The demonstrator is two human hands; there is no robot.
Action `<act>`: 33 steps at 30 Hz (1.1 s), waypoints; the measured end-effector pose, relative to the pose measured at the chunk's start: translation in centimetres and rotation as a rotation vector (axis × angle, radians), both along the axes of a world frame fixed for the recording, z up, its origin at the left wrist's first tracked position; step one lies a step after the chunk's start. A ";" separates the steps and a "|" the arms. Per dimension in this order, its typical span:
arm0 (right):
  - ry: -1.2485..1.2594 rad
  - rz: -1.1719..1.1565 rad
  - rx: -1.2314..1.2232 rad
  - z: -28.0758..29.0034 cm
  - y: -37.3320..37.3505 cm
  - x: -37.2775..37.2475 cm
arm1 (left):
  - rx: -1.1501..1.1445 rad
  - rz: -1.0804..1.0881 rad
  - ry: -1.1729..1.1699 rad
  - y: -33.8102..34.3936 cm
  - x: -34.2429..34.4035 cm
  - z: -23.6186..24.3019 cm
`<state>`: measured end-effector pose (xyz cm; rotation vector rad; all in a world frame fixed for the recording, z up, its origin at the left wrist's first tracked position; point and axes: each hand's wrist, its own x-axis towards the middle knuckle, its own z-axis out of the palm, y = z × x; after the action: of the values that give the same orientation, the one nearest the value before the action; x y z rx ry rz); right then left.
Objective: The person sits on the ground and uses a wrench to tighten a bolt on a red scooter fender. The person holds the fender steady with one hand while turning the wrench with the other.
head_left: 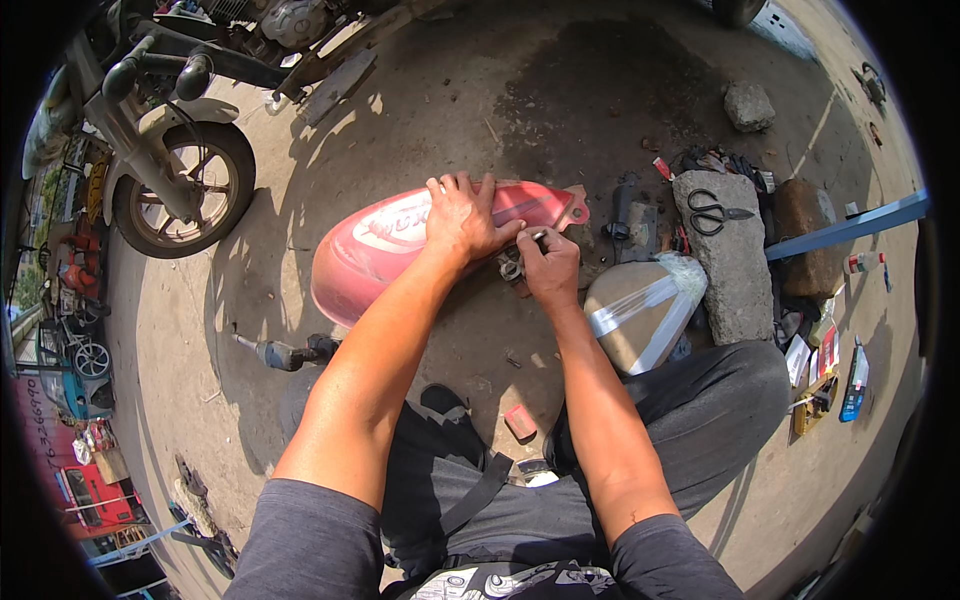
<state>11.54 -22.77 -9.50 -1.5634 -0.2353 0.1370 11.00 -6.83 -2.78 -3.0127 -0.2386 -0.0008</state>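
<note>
A red motorcycle fuel tank (352, 265) with worn paint and pale lettering lies on the ground in front of me. My left hand (460, 222) rests flat on its upper side, fingers spread, holding it steady against the ground. At the tank's near right edge, my right hand (550, 268) is closed in a pinch. A bit of something small and dark shows at its fingertips, too little to name. Below the tank, close to the right hand, a metal fitting (509, 266) is partly hidden. The tank's narrow end has a tab with a hole (578, 211).
Right of me lie a beige rounded part with tape (625, 310) and a stone slab (738, 285) bearing black scissors (708, 212). A power tool (280, 354) lies left, a small red block (520, 422) between my legs. A motorcycle wheel (185, 190) stands far left.
</note>
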 end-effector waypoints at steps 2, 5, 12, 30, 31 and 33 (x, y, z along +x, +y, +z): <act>-0.263 0.048 -0.063 1.1 0.6 -0.7 | 0.001 0.002 -0.006 0.3 -0.1 -0.1; -0.178 -0.090 -0.002 1.7 0.2 -1.2 | -0.014 -0.008 -0.002 -0.1 -0.1 0.0; 0.413 -0.181 0.321 -1.0 -0.9 0.5 | -0.006 0.009 0.010 -0.2 0.0 0.3; 0.702 -0.215 0.417 -1.1 -1.2 1.2 | -0.012 0.008 0.022 -0.3 0.0 0.6; 0.698 -0.214 0.418 -1.2 -1.1 1.1 | -0.010 0.007 0.022 -0.4 0.1 0.6; 0.698 -0.205 0.422 -1.1 -1.0 1.0 | -0.005 0.010 0.023 -0.3 0.0 0.6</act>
<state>12.58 -23.78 -10.60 -1.0351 0.4217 0.4305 11.03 -7.16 -2.23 -3.0142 -0.2513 0.0356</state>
